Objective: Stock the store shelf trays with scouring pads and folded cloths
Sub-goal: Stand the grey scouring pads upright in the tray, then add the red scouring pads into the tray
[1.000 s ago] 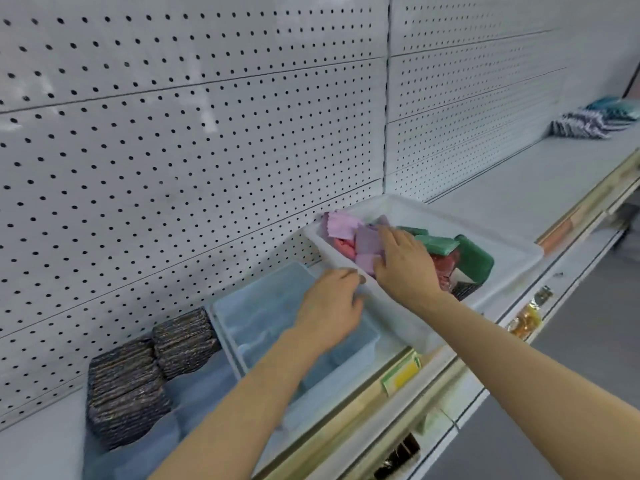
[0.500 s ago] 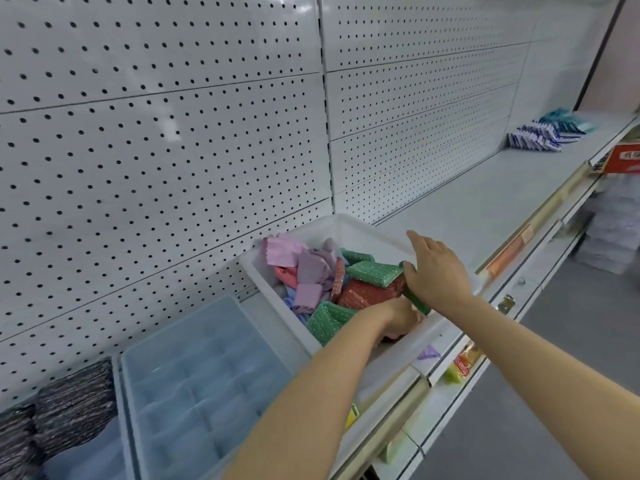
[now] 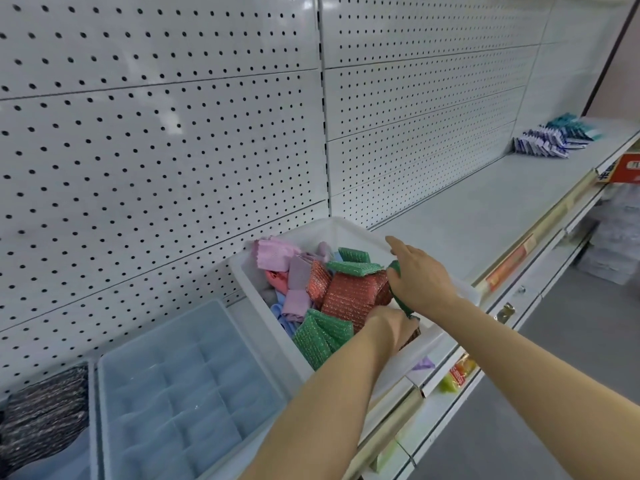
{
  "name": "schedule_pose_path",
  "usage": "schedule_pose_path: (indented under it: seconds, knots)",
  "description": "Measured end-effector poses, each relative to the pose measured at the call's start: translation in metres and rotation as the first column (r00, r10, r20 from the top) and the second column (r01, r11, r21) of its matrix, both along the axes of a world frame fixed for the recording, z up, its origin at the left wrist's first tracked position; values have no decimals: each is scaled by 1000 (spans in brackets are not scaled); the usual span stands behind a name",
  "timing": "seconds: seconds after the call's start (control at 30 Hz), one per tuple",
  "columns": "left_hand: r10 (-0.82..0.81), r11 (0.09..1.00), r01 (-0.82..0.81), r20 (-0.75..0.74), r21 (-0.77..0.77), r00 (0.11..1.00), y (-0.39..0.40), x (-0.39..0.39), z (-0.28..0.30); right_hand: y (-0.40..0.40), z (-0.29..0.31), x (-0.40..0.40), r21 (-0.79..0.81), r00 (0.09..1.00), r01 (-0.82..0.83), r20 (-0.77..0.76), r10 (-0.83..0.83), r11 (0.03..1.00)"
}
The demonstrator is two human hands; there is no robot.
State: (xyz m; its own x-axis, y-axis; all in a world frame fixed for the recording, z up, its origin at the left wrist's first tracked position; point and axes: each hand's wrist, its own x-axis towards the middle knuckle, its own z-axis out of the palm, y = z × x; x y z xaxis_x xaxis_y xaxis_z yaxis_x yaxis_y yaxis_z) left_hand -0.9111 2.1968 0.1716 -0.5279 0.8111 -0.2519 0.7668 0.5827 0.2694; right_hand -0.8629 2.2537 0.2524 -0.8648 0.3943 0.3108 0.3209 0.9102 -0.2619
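A white bin (image 3: pixel 349 228) on the shelf holds a jumble of green scouring pads (image 3: pixel 320 336), red scouring pads (image 3: pixel 349 299) and pink and lilac folded cloths (image 3: pixel 277 254). My right hand (image 3: pixel 420 277) is over the bin's right side, its fingers closed round a dark green pad (image 3: pixel 396 271). My left hand (image 3: pixel 389 325) reaches down into the bin's front right corner; its fingertips are hidden among the pads. To the left of the bin lies a blue divided tray (image 3: pixel 187 393) with nothing in its compartments.
Dark grey scouring pads (image 3: pixel 41 410) fill a tray at the far left. Perforated white panels back the shelf. Blue and teal packets (image 3: pixel 554 138) sit far right on the bare shelf (image 3: pixel 467 209). Price rails run along the front edge, with the aisle floor below.
My left hand left the blue tray and went into the bin. My right hand moved from the cloths to the bin's right side and closed on a green pad. The view swung right.
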Motion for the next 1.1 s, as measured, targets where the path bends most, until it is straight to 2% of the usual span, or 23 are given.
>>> schedule_pose_path:
  seconds: [0.03, 0.07, 0.1, 0.13, 0.2, 0.27, 0.37, 0.43, 0.47, 0.5, 0.57, 0.63, 0.67, 0.73, 0.8, 0.9, 1.0, 1.1]
  knots:
    - [-98, 993, 92, -78, -77, 992, 1, -7, -2, 0, 1, -1, 1, 1000, -5, -5, 5, 1000]
    - [-121, 987, 111, -84, -114, 989, -4, -5, 6, 0, 2, -2, 2, 1000, -10, -10, 10, 1000]
    - [-162, 984, 155, -78, -82, 984, -7, -7, 7, 1, 3, -3, 3, 1000, -14, -15, 14, 1000]
    - [-214, 972, 196, -134, -132, 968, -12, 0, 16, 2, 3, -4, 8, 1000, -16, -20, 17, 1000]
    - [-150, 985, 140, -104, -101, 983, -22, 7, 31, 3, 3, -5, 16, 999, -23, -36, 24, 1000]
    - [-39, 998, 42, -49, 51, 998, -29, 10, 47, 6, 5, -7, 16, 998, -29, -61, 30, 999]
    - [-9, 965, 48, -153, 257, 988, -52, 13, 75, 10, 8, -14, 30, 995, -41, -92, 43, 999]
    - [105, 935, -43, -161, 352, 981, -80, 9, 84, 8, 8, -22, 46, 994, -48, -96, 52, 998]
    - [187, 903, -126, -112, 411, 976, -98, 4, 83, 5, 8, -27, 51, 995, -58, -75, 62, 997]
    - [264, 841, -230, 0, 490, 964, -116, -3, 83, 2, 6, -32, 56, 996, -79, -42, 82, 995]
    - [360, 652, -498, 345, 571, 867, -152, -18, 85, -8, 2, -43, 69, 989, -149, 35, 147, 986]
    - [282, 421, -710, 662, 565, 694, -182, -32, 89, -18, -6, -54, 96, 961, -269, 89, 261, 958]
    - [197, 345, -763, 753, 546, 628, -196, -38, 91, -22, -12, -62, 142, 936, -344, 126, 328, 928]
    - [78, 277, -806, 824, 523, 561, -220, -47, 94, -30, -23, -76, 262, 863, -490, 278, 422, 831]
    - [33, 238, -827, 846, 510, 531, -238, -54, 96, -38, -29, -88, 328, 799, -579, 409, 440, 746]
    - [-8, 178, -852, 867, 492, 499, -257, -57, 94, -42, -29, -97, 405, 794, -593, 439, 421, 696]
    - [-50, 136, -866, 876, 481, 479, -279, -56, 93, -40, -31, -102, 440, 832, -547, 385, 400, 713]
    - [-48, 151, -877, 890, 456, 454, -300, -54, 93, -37, -20, -103, 361, 896, -441, 219, 386, 822]
